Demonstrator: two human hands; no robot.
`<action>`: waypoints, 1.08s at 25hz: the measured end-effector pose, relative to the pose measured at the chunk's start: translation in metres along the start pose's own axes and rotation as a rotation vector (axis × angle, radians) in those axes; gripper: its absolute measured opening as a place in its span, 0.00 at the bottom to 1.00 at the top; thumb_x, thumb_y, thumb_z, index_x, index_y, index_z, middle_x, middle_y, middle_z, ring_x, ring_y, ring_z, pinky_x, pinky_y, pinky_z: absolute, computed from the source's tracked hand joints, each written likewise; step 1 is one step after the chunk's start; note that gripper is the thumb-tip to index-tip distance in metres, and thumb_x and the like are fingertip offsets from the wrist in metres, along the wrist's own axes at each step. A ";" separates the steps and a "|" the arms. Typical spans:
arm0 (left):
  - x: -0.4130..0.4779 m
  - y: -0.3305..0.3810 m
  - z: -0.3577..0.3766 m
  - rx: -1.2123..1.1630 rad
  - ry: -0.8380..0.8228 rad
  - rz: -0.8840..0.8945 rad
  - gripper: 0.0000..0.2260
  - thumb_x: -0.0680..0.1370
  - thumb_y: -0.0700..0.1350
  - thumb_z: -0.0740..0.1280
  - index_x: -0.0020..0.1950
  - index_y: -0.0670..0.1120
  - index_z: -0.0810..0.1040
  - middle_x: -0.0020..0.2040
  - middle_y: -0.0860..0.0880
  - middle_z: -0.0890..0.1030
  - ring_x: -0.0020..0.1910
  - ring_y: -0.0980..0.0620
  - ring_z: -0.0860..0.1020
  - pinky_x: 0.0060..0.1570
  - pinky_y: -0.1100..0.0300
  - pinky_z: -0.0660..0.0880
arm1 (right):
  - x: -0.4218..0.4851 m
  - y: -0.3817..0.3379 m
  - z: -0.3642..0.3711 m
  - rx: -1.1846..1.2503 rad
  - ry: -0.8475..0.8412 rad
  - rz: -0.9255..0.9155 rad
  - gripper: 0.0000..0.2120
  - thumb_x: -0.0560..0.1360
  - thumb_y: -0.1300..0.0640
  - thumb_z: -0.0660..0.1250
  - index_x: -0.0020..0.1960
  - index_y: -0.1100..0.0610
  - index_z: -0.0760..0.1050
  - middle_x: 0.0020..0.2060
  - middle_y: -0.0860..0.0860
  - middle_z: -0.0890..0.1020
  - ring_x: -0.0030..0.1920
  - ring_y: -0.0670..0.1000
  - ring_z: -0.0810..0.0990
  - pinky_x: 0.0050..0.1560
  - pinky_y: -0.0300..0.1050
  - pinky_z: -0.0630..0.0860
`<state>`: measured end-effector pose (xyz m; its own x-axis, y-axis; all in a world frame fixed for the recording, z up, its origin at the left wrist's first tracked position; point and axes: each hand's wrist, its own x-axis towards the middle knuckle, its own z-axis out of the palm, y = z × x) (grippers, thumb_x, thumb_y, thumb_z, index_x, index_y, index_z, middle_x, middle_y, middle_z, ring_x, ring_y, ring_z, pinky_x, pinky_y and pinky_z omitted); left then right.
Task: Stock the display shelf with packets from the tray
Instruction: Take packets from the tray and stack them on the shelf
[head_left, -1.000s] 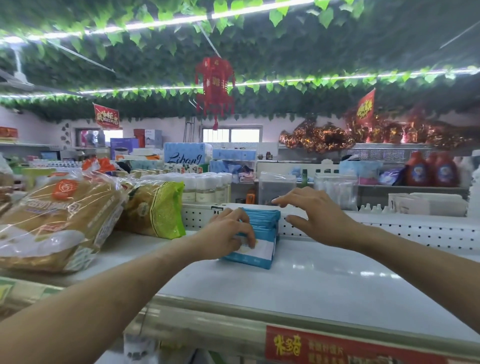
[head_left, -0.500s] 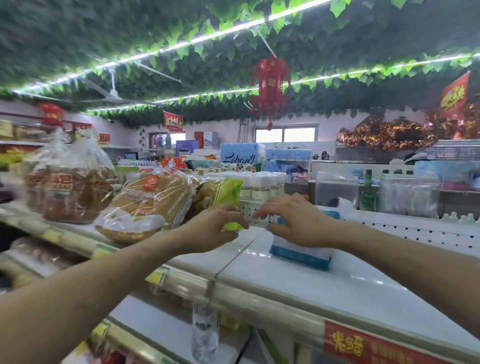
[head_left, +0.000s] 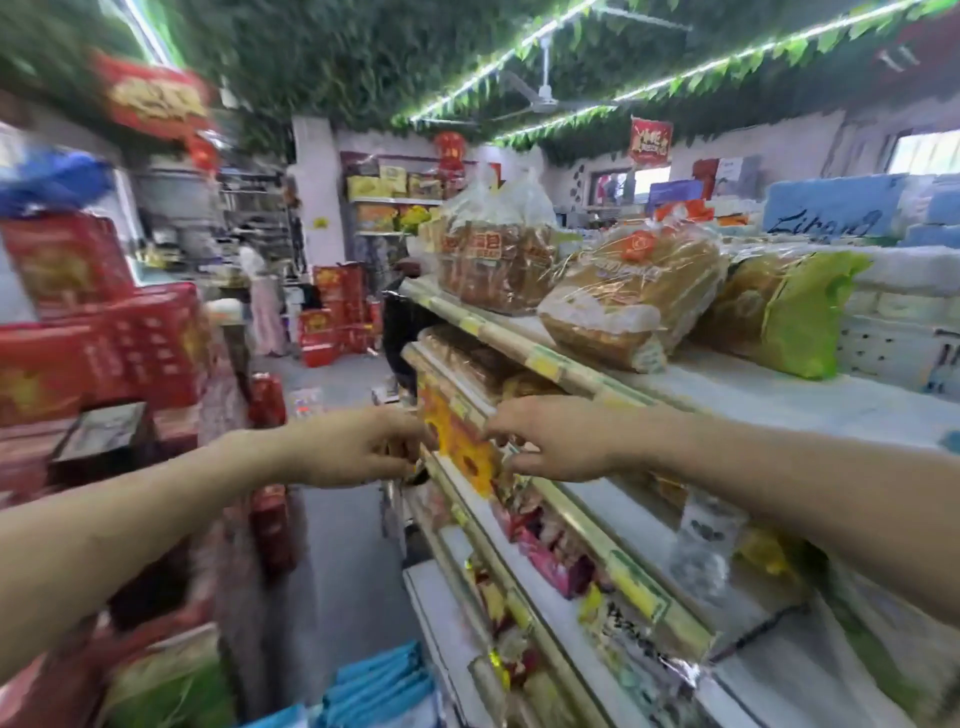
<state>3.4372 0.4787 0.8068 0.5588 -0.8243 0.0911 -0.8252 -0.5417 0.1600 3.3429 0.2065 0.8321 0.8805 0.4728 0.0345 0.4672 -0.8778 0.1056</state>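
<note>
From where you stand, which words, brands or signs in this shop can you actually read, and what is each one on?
"Libong", or close to it: dark script on the blue pack at the far right.
Red hanging sign: yellow characters, too blurred to read.
Bread bag labels: red, characters unreadable.
Shelf-edge tags: too blurred.
Red boxes: print unreadable.

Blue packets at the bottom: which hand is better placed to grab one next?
Left, probably: the left hand is nearly above the blue packets; the right hand sits farther over, at the shelves.
</note>
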 end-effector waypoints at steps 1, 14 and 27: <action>-0.032 -0.019 0.023 -0.005 -0.038 -0.068 0.15 0.80 0.48 0.68 0.67 0.56 0.78 0.56 0.60 0.80 0.52 0.61 0.79 0.53 0.65 0.76 | 0.015 -0.016 0.019 0.013 -0.086 -0.067 0.20 0.82 0.48 0.64 0.73 0.49 0.71 0.62 0.49 0.75 0.61 0.51 0.74 0.55 0.45 0.69; -0.259 -0.062 0.272 -0.146 -0.286 -0.572 0.17 0.80 0.47 0.66 0.69 0.51 0.77 0.79 0.46 0.65 0.77 0.45 0.64 0.74 0.53 0.64 | 0.065 -0.145 0.282 0.166 -0.450 -0.233 0.20 0.80 0.49 0.65 0.72 0.50 0.73 0.66 0.51 0.71 0.69 0.54 0.70 0.68 0.53 0.70; -0.214 -0.081 0.291 -0.015 -0.239 -0.507 0.16 0.75 0.41 0.65 0.57 0.57 0.83 0.61 0.52 0.73 0.60 0.47 0.74 0.55 0.49 0.74 | 0.041 -0.153 0.323 0.029 -0.246 -0.328 0.17 0.75 0.57 0.65 0.63 0.44 0.74 0.60 0.50 0.68 0.62 0.55 0.69 0.62 0.59 0.73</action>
<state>3.3606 0.6513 0.4884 0.8494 -0.4769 -0.2260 -0.4561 -0.8788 0.1402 3.3335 0.3356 0.4963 0.6756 0.6987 -0.2353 0.7255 -0.6868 0.0437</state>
